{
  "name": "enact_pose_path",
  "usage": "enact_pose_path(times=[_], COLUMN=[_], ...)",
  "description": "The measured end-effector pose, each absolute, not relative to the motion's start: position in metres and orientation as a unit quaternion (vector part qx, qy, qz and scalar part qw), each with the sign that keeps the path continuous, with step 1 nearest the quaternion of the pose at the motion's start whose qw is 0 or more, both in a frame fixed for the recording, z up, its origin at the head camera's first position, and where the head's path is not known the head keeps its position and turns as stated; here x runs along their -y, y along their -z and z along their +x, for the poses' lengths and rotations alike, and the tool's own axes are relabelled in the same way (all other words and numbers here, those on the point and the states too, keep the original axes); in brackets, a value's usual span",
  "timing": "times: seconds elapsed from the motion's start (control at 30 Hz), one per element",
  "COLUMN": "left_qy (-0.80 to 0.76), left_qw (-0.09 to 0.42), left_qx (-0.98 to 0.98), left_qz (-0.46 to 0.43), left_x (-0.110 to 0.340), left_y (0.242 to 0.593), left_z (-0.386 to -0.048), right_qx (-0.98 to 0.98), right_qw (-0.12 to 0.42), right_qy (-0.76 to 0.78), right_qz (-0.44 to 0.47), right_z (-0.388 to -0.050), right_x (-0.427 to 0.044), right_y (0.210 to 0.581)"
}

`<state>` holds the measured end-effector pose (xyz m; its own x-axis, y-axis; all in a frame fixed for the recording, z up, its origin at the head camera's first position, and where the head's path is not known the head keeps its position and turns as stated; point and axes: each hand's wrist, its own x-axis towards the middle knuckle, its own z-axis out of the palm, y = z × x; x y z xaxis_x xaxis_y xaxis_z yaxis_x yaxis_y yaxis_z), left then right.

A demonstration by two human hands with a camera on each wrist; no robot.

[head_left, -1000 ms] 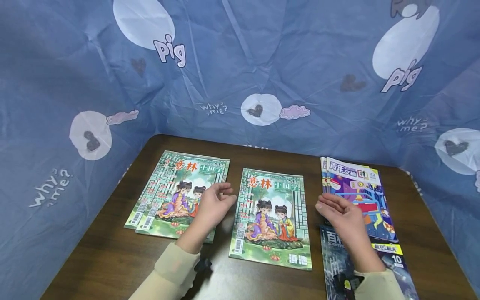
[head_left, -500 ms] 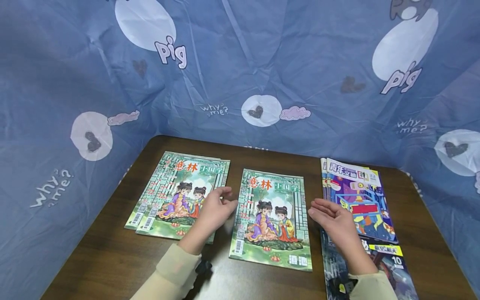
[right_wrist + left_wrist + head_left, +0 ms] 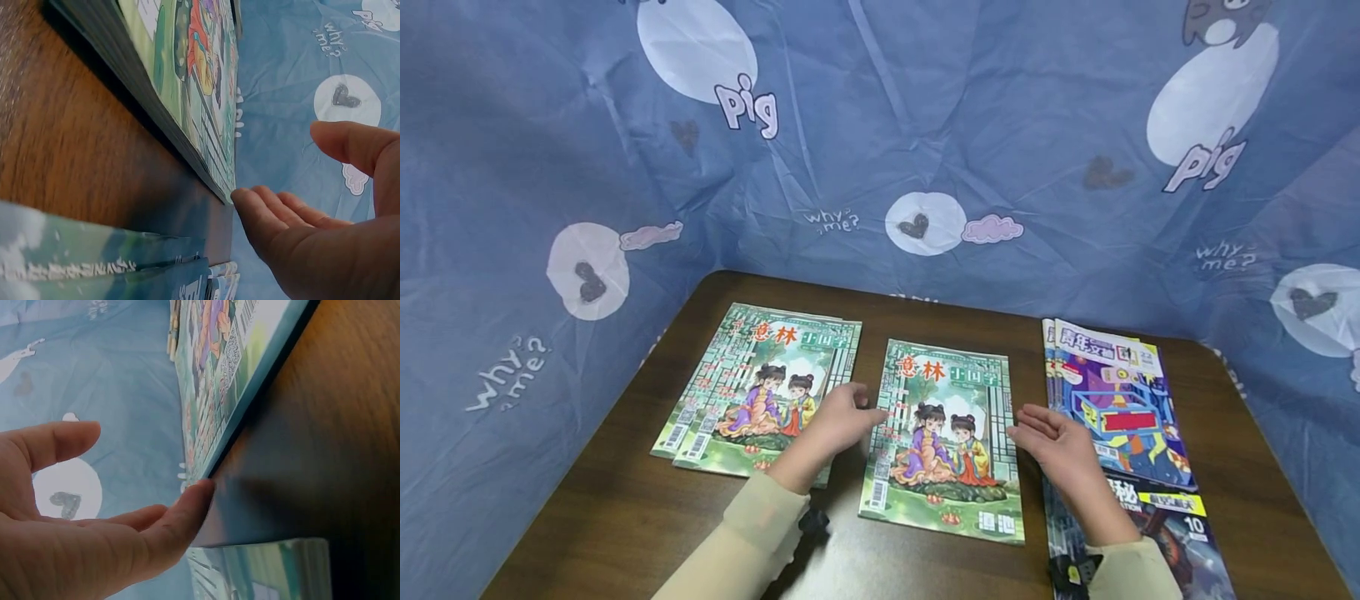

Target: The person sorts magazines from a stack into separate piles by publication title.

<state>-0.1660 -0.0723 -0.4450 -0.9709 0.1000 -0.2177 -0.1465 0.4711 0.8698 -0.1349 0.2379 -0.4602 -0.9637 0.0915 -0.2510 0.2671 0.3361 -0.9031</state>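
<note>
In the head view a green magazine (image 3: 942, 508) with two cartoon girls on its cover lies at the middle of the dark wooden table. My left hand (image 3: 838, 423) is at its left side, thumb near the cover's edge. In the left wrist view a fingertip (image 3: 199, 490) meets or nearly meets the spine, with the thumb held apart. My right hand (image 3: 1063, 454) is by the right edge. The right wrist view has its extended fingers (image 3: 250, 203) close to the page edges; contact is hard to tell. Both hands are relaxed and grip nothing.
Matching green magazines (image 3: 760, 392) overlap on the left, partly behind the left hand. Purple-covered magazines (image 3: 1120, 400) lie at the right. Dark-covered magazines (image 3: 1180, 542) sit nearer, partly under the right forearm. A blue printed cloth (image 3: 820, 150) hangs behind the table (image 3: 587, 508).
My right hand has moved left, from over the purple magazines to the middle magazine's right edge. The left hand has shifted slightly right, towards its left edge. The magazines have stayed put.
</note>
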Motion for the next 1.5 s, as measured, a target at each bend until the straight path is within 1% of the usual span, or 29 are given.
enact_pose_path(times=[0.2,0.4,0.73,1.23,1.5], left_qy=[-0.555,-0.617,-0.696,-0.703,-0.681], left_qw=[0.161,0.186,0.205,0.255,0.275], left_qx=[-0.816,-0.763,-0.684,-0.664,-0.679], left_qz=[-0.022,-0.047,-0.073,-0.003,-0.014], left_x=[0.072,0.071,0.070,0.066,0.066], left_y=[0.454,0.455,0.461,0.468,0.463], left_z=[-0.171,-0.174,-0.176,-0.170,-0.168], right_qx=[-0.817,-0.812,-0.817,-0.817,-0.814], right_qw=[0.090,0.098,0.098,0.092,0.091], right_qy=[0.559,0.565,0.553,0.555,0.560], right_qz=[0.106,0.109,0.127,0.127,0.129], right_z=[-0.135,-0.134,-0.135,-0.134,-0.134], right_x=[-0.237,-0.235,-0.232,-0.231,-0.232], right_y=[0.465,0.470,0.471,0.476,0.478])
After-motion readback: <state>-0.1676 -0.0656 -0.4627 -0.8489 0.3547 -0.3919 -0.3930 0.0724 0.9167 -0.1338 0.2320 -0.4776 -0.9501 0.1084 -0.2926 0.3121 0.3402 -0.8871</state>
